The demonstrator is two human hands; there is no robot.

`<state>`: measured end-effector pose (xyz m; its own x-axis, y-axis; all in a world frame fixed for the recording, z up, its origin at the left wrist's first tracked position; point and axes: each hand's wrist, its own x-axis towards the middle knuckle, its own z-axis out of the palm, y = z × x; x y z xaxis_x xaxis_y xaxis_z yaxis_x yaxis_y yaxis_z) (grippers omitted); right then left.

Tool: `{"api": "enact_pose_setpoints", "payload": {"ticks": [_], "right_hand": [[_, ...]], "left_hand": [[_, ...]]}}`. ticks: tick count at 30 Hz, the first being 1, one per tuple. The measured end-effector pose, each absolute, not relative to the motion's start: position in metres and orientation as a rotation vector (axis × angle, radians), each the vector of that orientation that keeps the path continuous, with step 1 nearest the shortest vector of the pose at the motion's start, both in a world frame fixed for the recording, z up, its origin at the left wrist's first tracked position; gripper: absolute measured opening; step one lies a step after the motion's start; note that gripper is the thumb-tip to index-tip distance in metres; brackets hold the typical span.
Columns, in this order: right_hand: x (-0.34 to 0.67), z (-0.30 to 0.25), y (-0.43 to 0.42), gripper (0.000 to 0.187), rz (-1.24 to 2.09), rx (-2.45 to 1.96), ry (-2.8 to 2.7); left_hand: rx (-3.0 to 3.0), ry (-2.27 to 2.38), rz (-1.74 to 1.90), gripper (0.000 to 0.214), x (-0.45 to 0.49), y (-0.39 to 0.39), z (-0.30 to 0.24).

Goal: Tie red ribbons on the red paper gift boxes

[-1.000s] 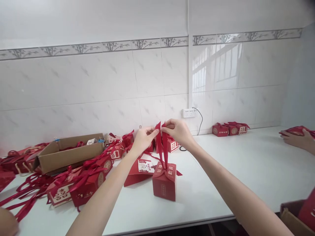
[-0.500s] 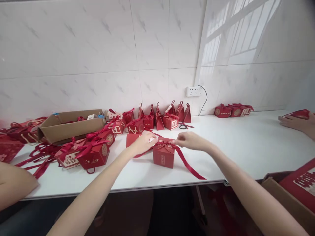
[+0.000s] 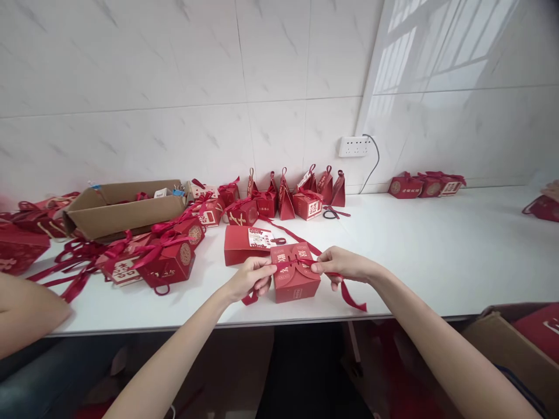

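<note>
A red gift box with gold print stands near the table's front edge, its top flaps folded together. A red ribbon runs through the slots in the top and out to both sides. My left hand pinches the ribbon at the box's left edge. At the right edge, my right hand grips the other length, its tail hanging down beyond the fingers. Just behind lies another red box with a white printed label.
Ribboned boxes and a cardboard box crowd the left. Small triangular boxes and scissors are at the back. A co-worker's arm rests at left; another person's hand is far right. An open carton stands lower right.
Both hands have come down and nearer, now pulling the ribbon out to either side across the box top. The box has turned slightly. The view has tilted down a little.
</note>
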<state>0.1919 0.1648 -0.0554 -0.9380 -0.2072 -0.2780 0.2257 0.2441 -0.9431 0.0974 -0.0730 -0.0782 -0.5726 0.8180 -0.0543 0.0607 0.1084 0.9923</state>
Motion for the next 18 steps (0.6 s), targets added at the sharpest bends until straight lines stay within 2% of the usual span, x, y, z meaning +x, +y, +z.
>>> {"api": "enact_pose_setpoints", "payload": {"ticks": [7,13,18], "right_hand": [[0.194,-0.070,0.159,0.046,-2.098,-0.123,1.900],[0.202,-0.074,0.162,0.044,-2.078,-0.085,1.880],[0.201,-0.070,0.169,0.048,-1.871,-0.147,2.028]], "left_hand": [[0.722,1.602,1.765,0.047,0.103,-0.080,-0.094],[0.665,1.569,1.848,0.047,0.108,-0.075,-0.099],[0.676,1.659,1.808,0.047,0.120,-0.075,-0.099]]}}
